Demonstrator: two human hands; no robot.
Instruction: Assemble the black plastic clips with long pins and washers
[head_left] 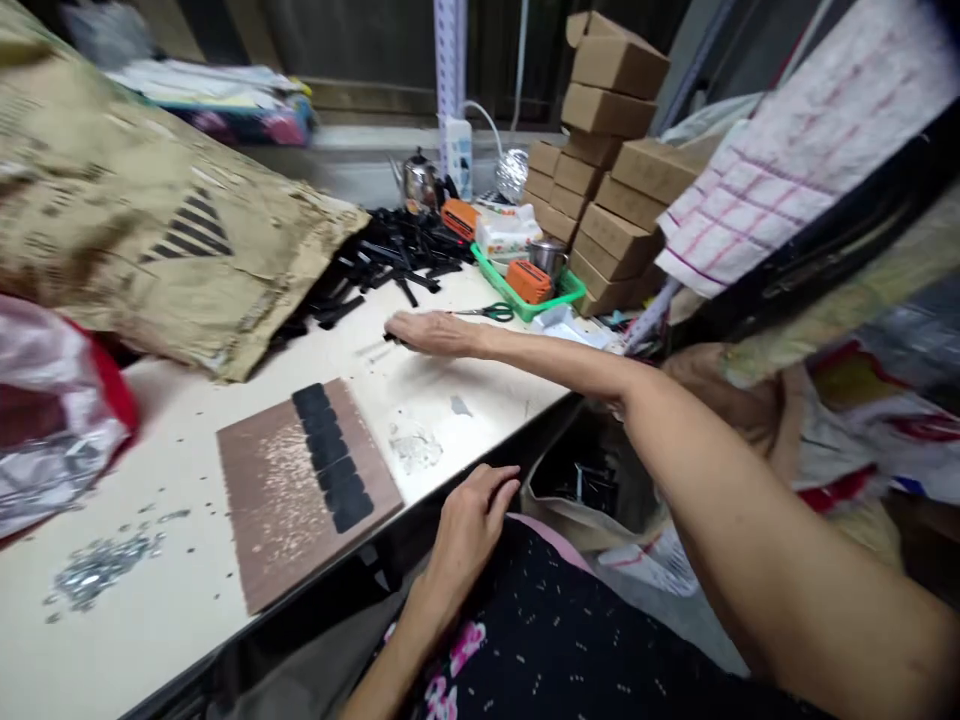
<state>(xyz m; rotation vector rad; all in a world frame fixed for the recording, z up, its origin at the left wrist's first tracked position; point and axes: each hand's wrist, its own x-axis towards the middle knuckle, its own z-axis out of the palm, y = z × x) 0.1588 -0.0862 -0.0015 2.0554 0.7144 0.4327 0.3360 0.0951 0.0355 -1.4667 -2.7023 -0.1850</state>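
Note:
My right hand (431,333) is stretched out over the white table, its fingers curled down. Something small and dark shows under the fingertips, with thin blurred streaks beside it; I cannot make out what it is. Scissors with green handles (496,312) lie just behind that hand. My left hand (474,515) hangs over my lap by the table's front edge, fingers loosely extended and holding nothing. Left of it, a brown board (289,500) lies on the table, worn pale in the middle, with a row of black pieces (330,455) along its right side.
Black strips (409,255) are heaped at the back near a metal kettle (420,180). A green basket (566,292) holds orange boxes and a metal cup. Brown cartons (615,230) are stacked behind. Small shiny metal pieces (101,570) lie at left, near a large paper sack (150,220).

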